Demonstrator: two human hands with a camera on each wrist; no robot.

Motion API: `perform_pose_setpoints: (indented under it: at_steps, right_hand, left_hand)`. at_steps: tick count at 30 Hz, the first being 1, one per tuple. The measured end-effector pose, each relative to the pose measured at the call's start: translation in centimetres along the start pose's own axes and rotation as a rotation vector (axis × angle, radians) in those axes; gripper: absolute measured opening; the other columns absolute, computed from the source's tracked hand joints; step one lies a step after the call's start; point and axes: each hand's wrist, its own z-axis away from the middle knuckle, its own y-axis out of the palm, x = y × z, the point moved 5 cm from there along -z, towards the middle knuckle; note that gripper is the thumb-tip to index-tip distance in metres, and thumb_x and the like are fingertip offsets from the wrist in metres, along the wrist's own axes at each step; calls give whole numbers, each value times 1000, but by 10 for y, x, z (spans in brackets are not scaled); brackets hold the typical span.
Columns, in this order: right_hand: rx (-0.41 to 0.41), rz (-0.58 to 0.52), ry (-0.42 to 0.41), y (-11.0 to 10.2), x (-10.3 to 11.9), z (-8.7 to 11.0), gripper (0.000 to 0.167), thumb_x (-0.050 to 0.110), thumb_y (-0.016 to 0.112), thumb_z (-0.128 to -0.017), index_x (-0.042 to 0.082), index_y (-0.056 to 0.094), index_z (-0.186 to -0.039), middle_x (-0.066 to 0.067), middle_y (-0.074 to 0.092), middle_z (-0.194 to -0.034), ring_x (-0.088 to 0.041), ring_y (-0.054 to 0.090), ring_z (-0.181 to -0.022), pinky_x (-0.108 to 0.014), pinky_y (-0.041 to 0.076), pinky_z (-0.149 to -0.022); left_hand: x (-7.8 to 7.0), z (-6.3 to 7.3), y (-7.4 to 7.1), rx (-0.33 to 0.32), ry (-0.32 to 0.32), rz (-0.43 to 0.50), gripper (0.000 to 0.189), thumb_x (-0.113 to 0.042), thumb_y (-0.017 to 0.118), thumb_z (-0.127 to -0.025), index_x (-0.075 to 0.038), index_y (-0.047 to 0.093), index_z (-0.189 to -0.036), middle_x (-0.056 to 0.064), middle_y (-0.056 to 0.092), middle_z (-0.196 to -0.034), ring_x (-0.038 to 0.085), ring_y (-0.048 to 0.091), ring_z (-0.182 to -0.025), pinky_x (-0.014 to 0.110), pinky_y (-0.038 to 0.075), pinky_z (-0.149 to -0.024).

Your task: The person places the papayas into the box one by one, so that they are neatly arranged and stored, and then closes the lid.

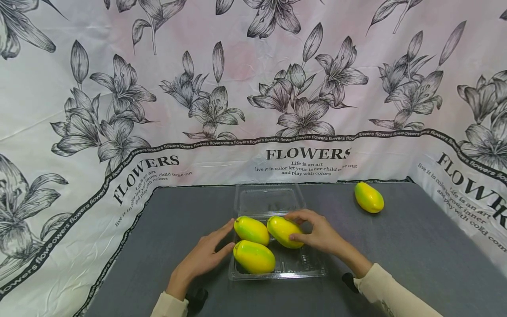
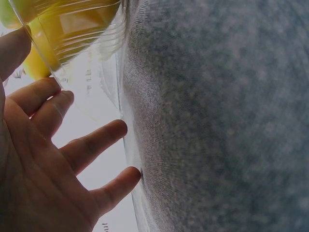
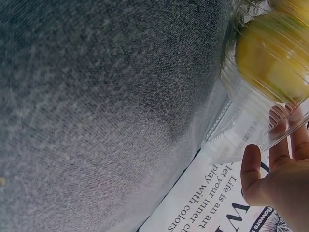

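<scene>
A clear plastic clamshell box stands on the table with its lid folded back. Two yellow-green mangoes lie in its left half, a rear mango and a front mango. My right hand grips a third mango at the back right of the box, thumb in front and fingers behind. At the box's left wall, my left hand has its fingers extended, fingertips close to the two left mangoes. The left wrist view shows the spread fingers along the clear wall.
Another mango lies on the grey table at the back right. A white cloth printed with flowers and lettering hangs behind the table and along both sides.
</scene>
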Motion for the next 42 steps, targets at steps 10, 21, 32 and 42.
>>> perform_pose_setpoints:
  at_steps: [10,21,32,42]
  right_hand:
    - [-97,34,-16,-10,-3,4,45,21,84,-86,17,70,-128,-5,69,-125,-30,59,-107,-52,49,-90]
    - [-259,80,51,-37,-19,18,45,19,81,-88,12,68,-131,-11,67,-126,-30,53,-106,-50,44,-91]
    - [-447,148,120,-72,-39,30,44,15,81,-88,5,67,-129,-20,66,-122,-34,57,-106,-49,41,-85]
    - [-533,160,206,-97,-69,47,47,22,77,-93,4,64,-135,-20,65,-130,9,46,-107,-35,46,-93]
  left_hand:
    - [0,0,1,7,10,-3,73,-55,51,-103,-26,24,-164,-9,25,-168,27,32,-154,62,31,-120]
    - [1,0,1,11,8,10,72,-54,51,-103,-26,24,-164,-9,24,-168,27,31,-154,61,30,-121]
    - [0,0,0,7,15,9,71,-55,51,-103,-26,25,-163,-10,24,-168,27,31,-154,62,30,-120]
    - [0,0,1,10,20,12,71,-53,50,-104,-26,24,-164,-9,24,-168,27,31,-155,62,30,-120]
